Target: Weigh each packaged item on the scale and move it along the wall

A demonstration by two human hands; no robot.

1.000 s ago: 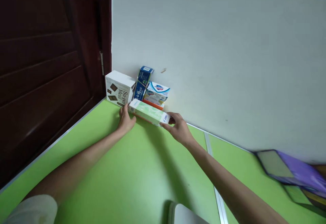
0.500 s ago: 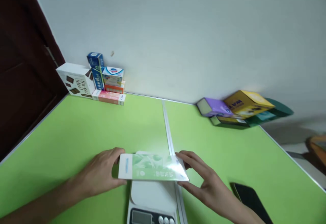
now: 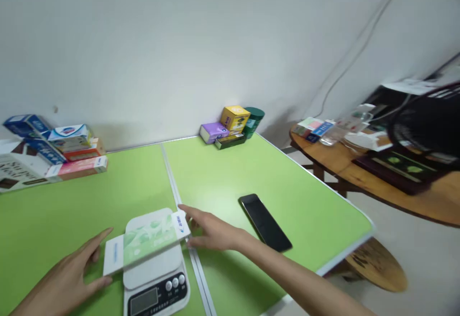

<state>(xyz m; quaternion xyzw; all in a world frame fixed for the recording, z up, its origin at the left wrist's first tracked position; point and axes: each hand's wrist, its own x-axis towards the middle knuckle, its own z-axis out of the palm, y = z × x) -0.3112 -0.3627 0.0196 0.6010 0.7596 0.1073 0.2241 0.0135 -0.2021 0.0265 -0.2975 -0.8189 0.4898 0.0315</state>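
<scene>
green tabletop (image 3: 223,177): scale (image 3: 154,270) under box (image 3: 151,238). left hand (image 3: 72,275) gapes empty at the box's eight o'clock end, right hand (image 3: 208,230) half-open at two, grip unclear; phone (image 3: 265,222) at three.

A plain pale wall (image 3: 179,43) fills the background, with a small mark (image 3: 55,109) at left and a thin cable (image 3: 366,40) hanging at right. The green table (image 3: 215,182), crossed by a light strip (image 3: 170,170), carries a soft sheen; beyond it, curved wooden furniture (image 3: 341,171) and a rounded wooden seat-like surface (image 3: 381,263) stand over a pale floor (image 3: 431,244).
</scene>
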